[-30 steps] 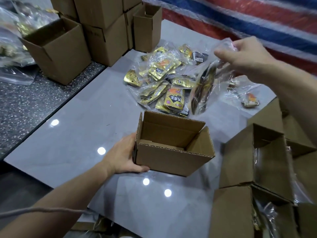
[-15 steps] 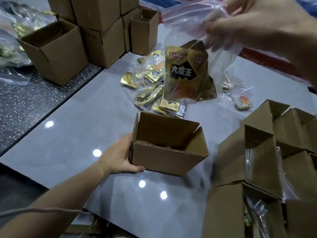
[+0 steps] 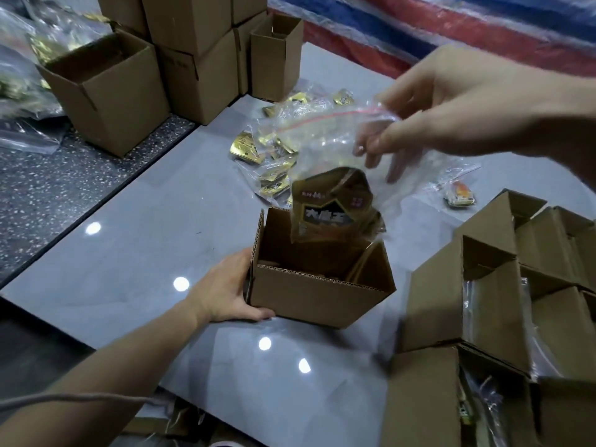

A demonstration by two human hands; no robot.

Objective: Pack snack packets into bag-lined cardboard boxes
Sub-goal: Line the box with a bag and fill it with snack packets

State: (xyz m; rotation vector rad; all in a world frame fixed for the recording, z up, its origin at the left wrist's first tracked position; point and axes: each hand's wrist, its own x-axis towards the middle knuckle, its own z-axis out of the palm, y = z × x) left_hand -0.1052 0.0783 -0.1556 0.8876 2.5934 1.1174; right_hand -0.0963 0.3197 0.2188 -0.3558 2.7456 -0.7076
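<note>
An open cardboard box [image 3: 317,300] stands on the grey table in the middle. My left hand [image 3: 225,287] grips its left wall. My right hand [image 3: 451,104] pinches the top of a clear zip bag [image 3: 329,137] with a red seal line. Gold snack packets [image 3: 332,204] hang in the bag's bottom, just above and partly inside the box's mouth. A pile of bagged gold packets [image 3: 274,162] lies on the table behind the box.
Several open boxes [image 3: 503,285], some with plastic bags inside, crowd the right side. More cardboard boxes [image 3: 193,53] are stacked at the back left, with one open box [image 3: 106,91] on the speckled counter. A lone bagged packet [image 3: 459,195] lies at the right.
My right hand has lowered the bag of packets from above the pile down to the mouth of the box. My left hand has kept its hold on the box.
</note>
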